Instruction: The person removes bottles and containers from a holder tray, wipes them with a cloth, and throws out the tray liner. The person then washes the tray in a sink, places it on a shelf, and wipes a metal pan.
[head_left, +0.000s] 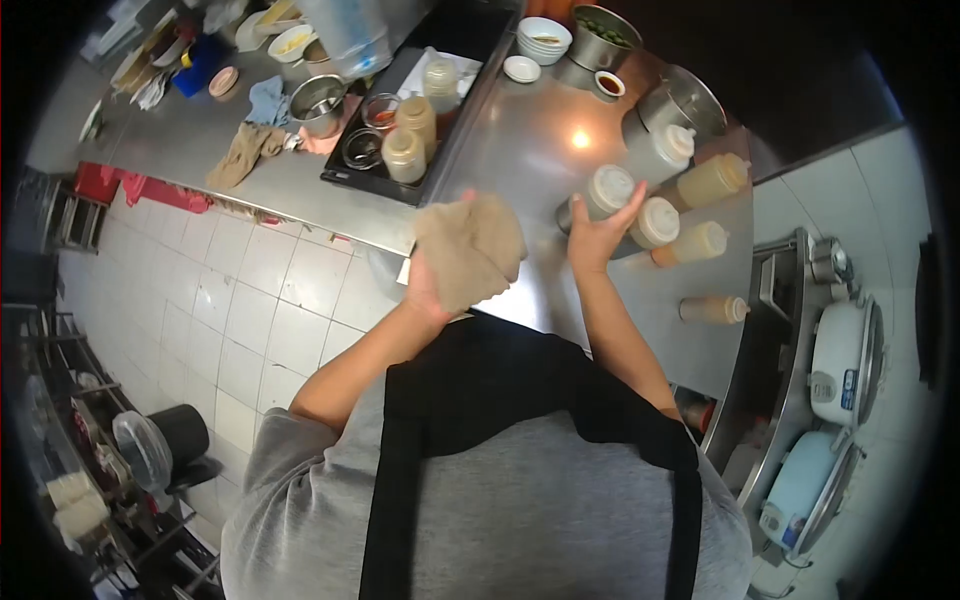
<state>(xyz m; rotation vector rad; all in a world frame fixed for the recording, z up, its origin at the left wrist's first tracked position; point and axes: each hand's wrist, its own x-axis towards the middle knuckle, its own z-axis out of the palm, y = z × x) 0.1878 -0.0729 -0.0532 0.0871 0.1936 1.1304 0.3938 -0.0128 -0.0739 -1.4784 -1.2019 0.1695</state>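
While handling bottle (610,188) and cloth (470,250): probably wiping bottle; next move seemingly calls for steady grip, avoiding neighbouring bottles (656,222).
Left hand (428,288): half-curled, mostly hidden behind cloth, holding it.
Right hand (598,238): spread wide, thumb and fingers around bottle.
Bottle location: at tabletop (510,145); lifted or standing, cannot tell.

White tiled floor (238,320), steel counter (515,150)

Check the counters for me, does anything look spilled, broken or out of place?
I see no clear spill or breakage. The untidiest spot is a brown rag near the edge of the left counter, bunched up rather than folded. The squeeze bottles beside your right hand seem to lean outward, but that's probably lens distortion.
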